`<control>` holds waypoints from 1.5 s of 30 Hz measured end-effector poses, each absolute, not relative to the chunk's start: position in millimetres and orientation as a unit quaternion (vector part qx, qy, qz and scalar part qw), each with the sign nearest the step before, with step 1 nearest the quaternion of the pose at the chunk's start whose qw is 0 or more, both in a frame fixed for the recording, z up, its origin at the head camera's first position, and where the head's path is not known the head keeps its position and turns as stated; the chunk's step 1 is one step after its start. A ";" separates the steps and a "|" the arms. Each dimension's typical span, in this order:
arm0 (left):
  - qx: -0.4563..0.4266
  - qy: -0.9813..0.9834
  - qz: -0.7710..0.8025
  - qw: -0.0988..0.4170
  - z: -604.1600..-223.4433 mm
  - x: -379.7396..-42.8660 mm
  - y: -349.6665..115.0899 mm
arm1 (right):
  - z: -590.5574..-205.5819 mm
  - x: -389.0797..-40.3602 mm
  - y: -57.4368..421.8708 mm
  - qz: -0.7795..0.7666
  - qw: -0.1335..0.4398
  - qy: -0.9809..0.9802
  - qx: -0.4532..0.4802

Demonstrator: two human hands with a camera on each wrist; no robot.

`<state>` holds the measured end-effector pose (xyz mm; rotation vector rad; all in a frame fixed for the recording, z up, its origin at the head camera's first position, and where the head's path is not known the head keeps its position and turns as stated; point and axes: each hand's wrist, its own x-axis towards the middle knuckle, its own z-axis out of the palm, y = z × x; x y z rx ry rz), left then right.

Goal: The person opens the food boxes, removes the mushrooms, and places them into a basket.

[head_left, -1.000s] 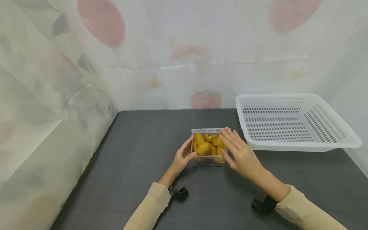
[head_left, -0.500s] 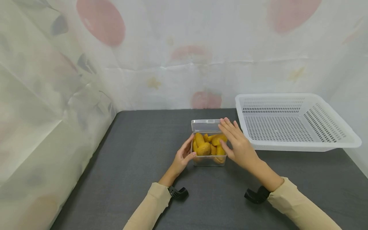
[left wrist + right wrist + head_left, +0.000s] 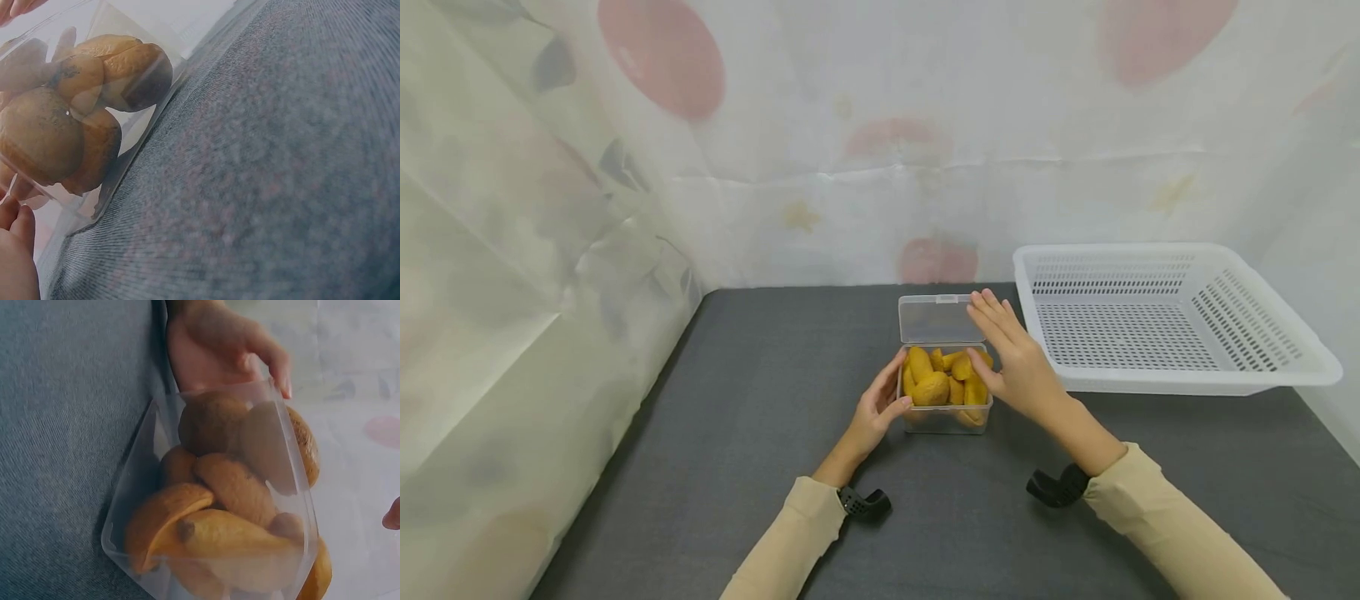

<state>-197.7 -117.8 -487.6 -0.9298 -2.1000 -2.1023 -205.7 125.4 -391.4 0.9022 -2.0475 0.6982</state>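
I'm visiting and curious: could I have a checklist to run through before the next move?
1. Clear plastic box upright on the gray cloth: ok.
2. Left hand steadying the box's left side: ok.
3. Lid open, standing behind the opening: ok.
4. Right hand touching the lid: cannot tell; its fingers overlap it in the head view.
5. Yellow-brown pieces all below the rim: not ok; some poke above.
6. White basket apart from the box: ok.

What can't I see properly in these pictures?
- Lid's right end: head view, behind the right hand.
- How many yellow things there are: head view, top ones hide the lower ones.
- Most of the left hand: left wrist view, cut off by the left edge.
- Part of the box: right wrist view, cut off by the bottom edge.
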 end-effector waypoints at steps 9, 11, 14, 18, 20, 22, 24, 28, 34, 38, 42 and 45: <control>-0.302 -0.671 -0.677 0.011 -488.5 -197.9 -118.7 | -386.2 -220.7 123.0 0.267 0.383 -0.813 0.349; -0.302 -0.671 -0.677 0.011 -488.2 -197.6 -118.8 | -385.4 -223.9 123.0 0.268 0.378 -0.815 0.347; -0.304 -0.672 -0.675 0.013 -488.1 -197.6 -119.0 | -384.4 -228.3 122.7 0.269 0.371 -0.820 0.344; -0.304 -0.674 -0.673 0.017 -487.9 -198.0 -119.3 | -382.2 -233.0 122.1 0.269 0.361 -0.824 0.345; -0.301 -0.674 -0.674 0.017 -487.6 -198.2 -119.4 | -380.8 -235.6 121.9 0.270 0.352 -0.828 0.342; -0.299 -0.675 -0.675 0.016 -487.4 -198.5 -119.4 | -379.4 -238.4 122.0 0.269 0.340 -0.836 0.337; -0.297 -0.677 -0.673 0.014 -487.4 -198.6 -119.4 | -378.2 -242.4 122.3 0.271 0.320 -0.846 0.328; -0.295 -0.680 -0.672 0.010 -487.9 -198.4 -118.9 | -375.3 -251.3 124.5 0.274 0.264 -0.871 0.311; -0.295 -0.675 -0.676 0.006 -488.2 -197.4 -117.4 | -371.3 -263.7 126.9 0.286 0.166 -0.900 0.283; -0.295 -0.676 -0.676 0.006 -488.1 -196.7 -117.2 | -370.1 -270.4 125.7 0.292 0.115 -0.912 0.264; -0.297 -0.681 -0.669 0.010 -487.2 -196.8 -117.9 | -368.4 -274.9 123.6 0.291 0.076 -0.922 0.243; -0.300 -0.682 -0.666 0.013 -486.0 -197.2 -118.5 | -367.8 -275.9 122.4 0.295 0.063 -0.924 0.236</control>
